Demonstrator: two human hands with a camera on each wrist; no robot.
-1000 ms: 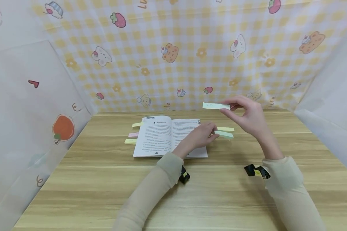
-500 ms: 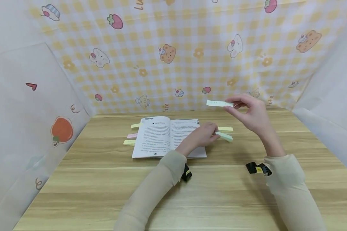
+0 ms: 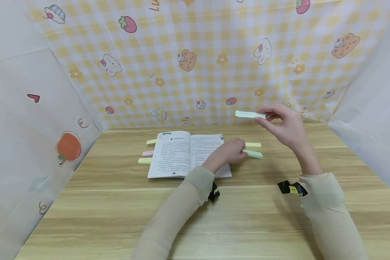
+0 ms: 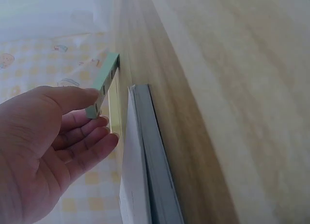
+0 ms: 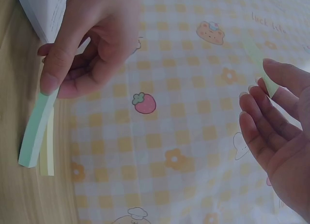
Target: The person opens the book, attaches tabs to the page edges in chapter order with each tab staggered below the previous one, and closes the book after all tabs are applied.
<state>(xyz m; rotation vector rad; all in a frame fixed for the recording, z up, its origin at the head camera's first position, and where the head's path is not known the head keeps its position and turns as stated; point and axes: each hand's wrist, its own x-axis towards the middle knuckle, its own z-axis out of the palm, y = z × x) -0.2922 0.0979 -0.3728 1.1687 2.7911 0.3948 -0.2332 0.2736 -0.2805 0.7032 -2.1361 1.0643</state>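
My left hand (image 3: 230, 151) lies over the right page of an open book (image 3: 173, 155), pinching a thin green pad of sticky notes (image 3: 253, 154) between thumb and fingers. In the left wrist view that pad (image 4: 104, 81) shows dark marks along its side. Raised to the right, my right hand (image 3: 284, 124) pinches one end of a single pale green sticky strip (image 3: 247, 114), which bears faint writing and points left. The strip (image 5: 256, 59) is apart from the pad (image 5: 35, 134) in the right wrist view.
Yellow (image 3: 152, 141), pink (image 3: 147, 153) and lower yellow tabs (image 3: 144, 160) stick out from the book's left side. A yellow strip (image 3: 253, 144) lies just behind the green pad. A checked cloth (image 3: 211, 79) hangs behind the wooden table (image 3: 117, 216).
My right hand has moved slightly right and up with the pale green strip. The left hand keeps its pinch on the green pad beside the book, and the head view has shifted slightly.
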